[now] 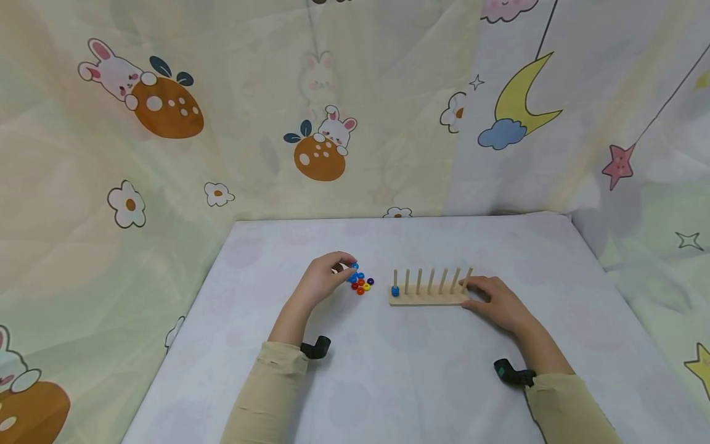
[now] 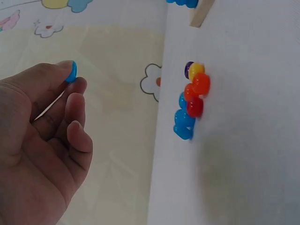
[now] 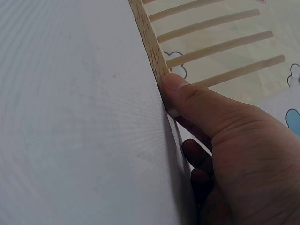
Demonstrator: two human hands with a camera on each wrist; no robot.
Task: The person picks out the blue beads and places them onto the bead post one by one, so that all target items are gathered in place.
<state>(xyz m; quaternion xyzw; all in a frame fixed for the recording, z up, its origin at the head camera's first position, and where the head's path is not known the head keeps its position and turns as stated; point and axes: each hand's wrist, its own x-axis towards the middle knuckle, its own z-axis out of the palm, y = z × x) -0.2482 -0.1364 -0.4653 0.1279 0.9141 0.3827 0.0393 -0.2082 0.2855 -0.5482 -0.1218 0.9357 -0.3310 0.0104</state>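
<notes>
My left hand pinches a blue bead between thumb and index finger, raised off the table. Just beneath and beside it lies a small cluster of loose beads in blue, red, orange, yellow and dark purple. A wooden peg board with a row of upright pegs stands to the right of the cluster. Blue beads sit at the bottom of its leftmost peg; the other pegs are bare. With my right hand I grip the board's right end, the thumb on its front edge.
A white cloth covers the table. Behind it hangs a curtain printed with rabbits, flowers and a moon. Black wrist cameras are worn at both sleeve cuffs.
</notes>
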